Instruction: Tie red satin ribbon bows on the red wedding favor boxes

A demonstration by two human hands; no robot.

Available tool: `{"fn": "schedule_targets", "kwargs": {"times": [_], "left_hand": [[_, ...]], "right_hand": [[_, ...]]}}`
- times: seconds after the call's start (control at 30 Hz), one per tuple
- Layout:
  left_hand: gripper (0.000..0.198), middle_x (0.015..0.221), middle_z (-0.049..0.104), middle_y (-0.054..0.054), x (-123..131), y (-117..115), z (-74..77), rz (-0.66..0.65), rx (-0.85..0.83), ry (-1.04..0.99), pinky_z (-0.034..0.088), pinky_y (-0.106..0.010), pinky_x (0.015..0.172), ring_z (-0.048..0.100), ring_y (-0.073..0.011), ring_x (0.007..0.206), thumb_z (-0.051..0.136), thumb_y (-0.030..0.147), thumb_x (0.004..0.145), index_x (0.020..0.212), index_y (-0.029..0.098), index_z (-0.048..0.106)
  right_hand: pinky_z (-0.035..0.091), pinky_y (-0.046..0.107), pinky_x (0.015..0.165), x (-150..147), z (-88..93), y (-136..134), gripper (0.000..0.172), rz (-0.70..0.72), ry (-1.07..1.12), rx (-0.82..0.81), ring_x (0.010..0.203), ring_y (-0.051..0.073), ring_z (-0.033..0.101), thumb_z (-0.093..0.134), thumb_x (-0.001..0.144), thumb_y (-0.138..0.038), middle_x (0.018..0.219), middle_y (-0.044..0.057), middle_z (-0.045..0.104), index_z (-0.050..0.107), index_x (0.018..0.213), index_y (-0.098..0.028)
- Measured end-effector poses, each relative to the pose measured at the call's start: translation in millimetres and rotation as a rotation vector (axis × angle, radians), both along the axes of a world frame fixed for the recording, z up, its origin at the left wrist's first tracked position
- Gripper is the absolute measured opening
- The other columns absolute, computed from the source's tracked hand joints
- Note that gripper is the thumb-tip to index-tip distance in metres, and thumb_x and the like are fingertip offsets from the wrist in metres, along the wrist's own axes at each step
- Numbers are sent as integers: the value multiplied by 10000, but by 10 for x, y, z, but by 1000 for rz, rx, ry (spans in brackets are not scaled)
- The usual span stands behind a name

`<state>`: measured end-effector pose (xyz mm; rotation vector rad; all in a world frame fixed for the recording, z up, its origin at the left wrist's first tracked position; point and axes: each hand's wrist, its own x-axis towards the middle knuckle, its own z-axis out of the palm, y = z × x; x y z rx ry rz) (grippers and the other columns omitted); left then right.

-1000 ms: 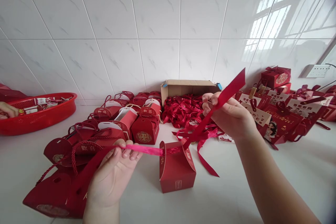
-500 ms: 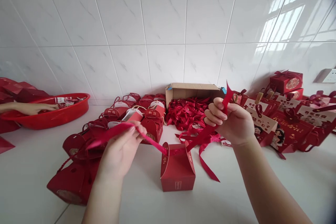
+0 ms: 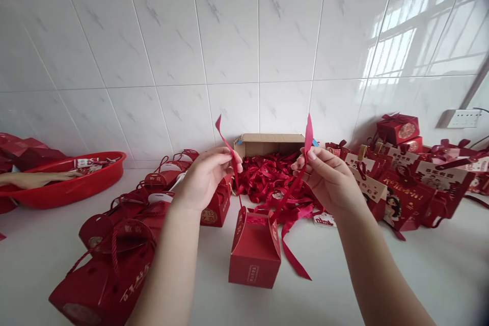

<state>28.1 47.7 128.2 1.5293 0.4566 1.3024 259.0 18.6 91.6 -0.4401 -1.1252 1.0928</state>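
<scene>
A small red gift box stands on the white counter in front of me, its two top flaps upright. A red ribbon runs through the flaps. My left hand pinches the ribbon's left end and holds it up above the box. My right hand pinches the right end, also raised. Both ribbon tips point upward, level with each other.
Red handled gift boxes crowd the left. An open cardboard box spills loose red ribbons behind. Finished boxes with tags fill the right. Another person's arm reaches into a red basin at far left.
Both hands have lifted the ribbon ends up and inward above the box; the left end, earlier stretched out sideways, now stands upright. The view tilted up slightly.
</scene>
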Motion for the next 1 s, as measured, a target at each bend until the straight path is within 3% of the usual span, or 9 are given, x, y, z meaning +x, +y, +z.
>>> {"fn": "schedule_targets", "kwargs": {"times": [0.27,0.53,0.77,0.9,1.0], "left_hand": [[155,711,623,-22,123,87,-112,22,7,65,447,-255,668,557,-153,712,561,219,819,728,159,671],[96,765,657,9,176,23,-147,274,65,62,446,-189,684,572,-109,722,700,263,791,852,190,690],[74,668,604,25,190,-45,-115,242,92,44,403,-133,521,508,-63,577,706,236,788,816,178,670],[148,626,551,59,209,-75,-110,184,56,30,305,-129,389,402,-48,454,686,207,798,838,213,544],[185,642,522,59,214,-115,-109,125,62,9,352,-149,397,442,-69,477,651,205,824,805,222,467]], "right_hand": [[495,175,624,-161,-68,70,87,-112,28,-4,691,89,622,741,756,-254,728,-16,674,666,776,-213],[496,205,613,-183,-92,98,229,-237,50,90,703,108,630,761,732,-213,688,-39,647,555,830,-231],[507,188,637,-174,-80,91,175,-375,8,183,752,97,637,747,736,-191,715,-38,599,575,764,-209],[510,190,617,-180,-82,80,159,-377,-16,174,744,100,632,748,739,-200,713,-29,601,590,758,-206],[515,189,633,-192,-83,68,152,-348,-14,170,758,100,632,747,745,-197,706,-30,604,596,761,-205]]}}
